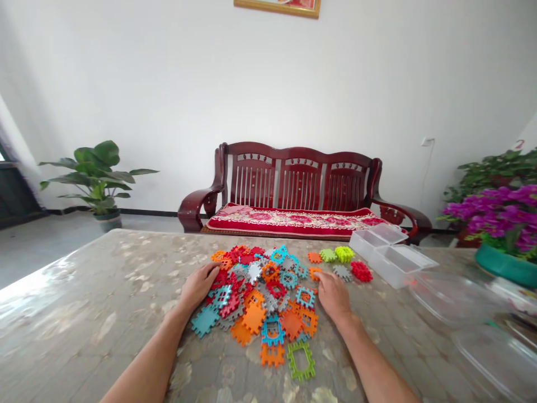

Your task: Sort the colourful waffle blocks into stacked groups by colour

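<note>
Nearest the camera, a lime-green frame tile [301,360] and an orange notched tile [272,355] lie flat on the desk [92,302], at the near edge of the pile of interlocking plastic tiles [262,294]. Both forearms come in from the bottom edge and bracket that pile. The left hand [198,285] lies palm-down on its left flank, fingers spread and slightly curled over red and teal pieces, gripping nothing. The right hand [333,294] rests palm-down at the pile's right edge, fingertips against an orange tile, likewise flat and holding nothing (whether a tile is pinched beneath either palm cannot be told).

By the look of it, the work stands at its gathering or picking stage: the heap is mixed in colour and unsorted, with the hands merely laid on it. Lifting one tile would call for a fingertip pinch on its rim, since they overlap and may drag neighbours.

Beyond the right hand, small groups sit apart: orange, lime, grey and a red cluster [361,271]. Just past them stands a clear compartment box [388,254], open, apparently holding no tiles. Further off is a wooden bench [300,187].
</note>
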Available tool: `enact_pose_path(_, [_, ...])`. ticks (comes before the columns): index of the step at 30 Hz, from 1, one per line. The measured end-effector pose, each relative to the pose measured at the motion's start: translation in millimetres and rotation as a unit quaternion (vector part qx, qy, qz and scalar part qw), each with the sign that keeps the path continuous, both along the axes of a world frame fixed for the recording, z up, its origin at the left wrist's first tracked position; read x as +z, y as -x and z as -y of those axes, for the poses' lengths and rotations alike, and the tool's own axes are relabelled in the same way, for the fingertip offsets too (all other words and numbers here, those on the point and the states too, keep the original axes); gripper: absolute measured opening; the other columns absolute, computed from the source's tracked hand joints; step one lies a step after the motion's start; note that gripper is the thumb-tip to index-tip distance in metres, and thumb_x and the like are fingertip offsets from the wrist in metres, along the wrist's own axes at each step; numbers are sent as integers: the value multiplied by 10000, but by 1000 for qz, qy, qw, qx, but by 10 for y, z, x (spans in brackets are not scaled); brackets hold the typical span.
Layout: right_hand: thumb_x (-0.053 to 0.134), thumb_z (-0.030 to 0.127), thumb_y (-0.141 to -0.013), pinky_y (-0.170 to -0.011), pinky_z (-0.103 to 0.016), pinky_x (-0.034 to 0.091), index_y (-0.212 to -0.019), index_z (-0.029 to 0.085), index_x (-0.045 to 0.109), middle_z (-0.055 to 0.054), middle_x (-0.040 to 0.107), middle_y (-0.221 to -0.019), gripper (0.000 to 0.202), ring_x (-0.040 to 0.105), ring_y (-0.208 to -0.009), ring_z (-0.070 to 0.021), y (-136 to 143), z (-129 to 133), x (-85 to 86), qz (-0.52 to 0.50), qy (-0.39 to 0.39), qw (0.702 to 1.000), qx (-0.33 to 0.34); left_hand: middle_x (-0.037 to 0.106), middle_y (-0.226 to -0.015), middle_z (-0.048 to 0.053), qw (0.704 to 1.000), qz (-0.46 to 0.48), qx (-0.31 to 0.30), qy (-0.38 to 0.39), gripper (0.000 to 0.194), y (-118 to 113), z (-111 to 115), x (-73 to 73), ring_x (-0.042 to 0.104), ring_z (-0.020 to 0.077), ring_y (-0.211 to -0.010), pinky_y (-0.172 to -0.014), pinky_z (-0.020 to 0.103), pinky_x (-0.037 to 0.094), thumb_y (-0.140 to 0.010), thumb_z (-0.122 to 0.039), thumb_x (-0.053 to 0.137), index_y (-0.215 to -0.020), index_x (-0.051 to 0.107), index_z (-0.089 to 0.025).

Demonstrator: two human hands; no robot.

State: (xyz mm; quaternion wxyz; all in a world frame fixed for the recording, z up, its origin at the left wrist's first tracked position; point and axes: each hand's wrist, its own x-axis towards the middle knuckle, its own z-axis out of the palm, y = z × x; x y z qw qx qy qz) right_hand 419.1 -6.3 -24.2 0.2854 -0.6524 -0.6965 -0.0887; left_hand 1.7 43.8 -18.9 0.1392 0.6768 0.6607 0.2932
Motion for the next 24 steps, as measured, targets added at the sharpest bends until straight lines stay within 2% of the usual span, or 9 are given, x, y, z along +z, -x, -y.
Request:
enact_pose_path(5, [406,12,-791,-861,-283,470,-981,231,729,-49,748,-1005,434,662,-945,-191,-181,-16,3,20,9,1000,11,722,-1209,4,1000,10,11,-8,459,-11,-3,0,636,217,-1134,-1036,342,455,-876,-477,400,-1165,690,-270])
enact_pose_path(9, [399,1,-769,-846,-293,463,-919,201,716,-63,738,-969,403,658,-928,-204,-229,1,19,36,26,999,17,696,-1259,37,999,-28,14,7,482,-55,26,51,631,232,-1152,-1031,353,449,-899,-458,361,-1201,674,-253])
enact_pose_path(12, [408,0,-758,-838,-288,461,-951,202,706,-60,735,-972,409,658,-916,-198,-227,3,6,36,23,999,16,682,-1284,43,998,-57,15,19,486,-102,66,113,622,237,-1168,-1029,353,445,-916,-450,343,-1237,652,-255])
enact_pose_path(20, [413,56,-788,-934,-364,470,-1000,185,703,-84,722,-1050,382,636,-1015,-225,-302,-37,-149,21,-34,998,48,678,-1286,49,996,-92,8,3,473,-201,170,226,620,231,-1160,-1037,346,435,-930,-431,341,-1248,646,-259])
enact_pose_path(24, [414,74,-795,-984,-399,460,-1027,199,712,-79,716,-1086,398,616,-1064,-225,-294,-26,-159,-6,-78,994,74,688,-1272,29,997,-82,2,0,446,-210,190,242,621,219,-1159,-1046,333,427,-932,-423,354,-1230,654,-283])
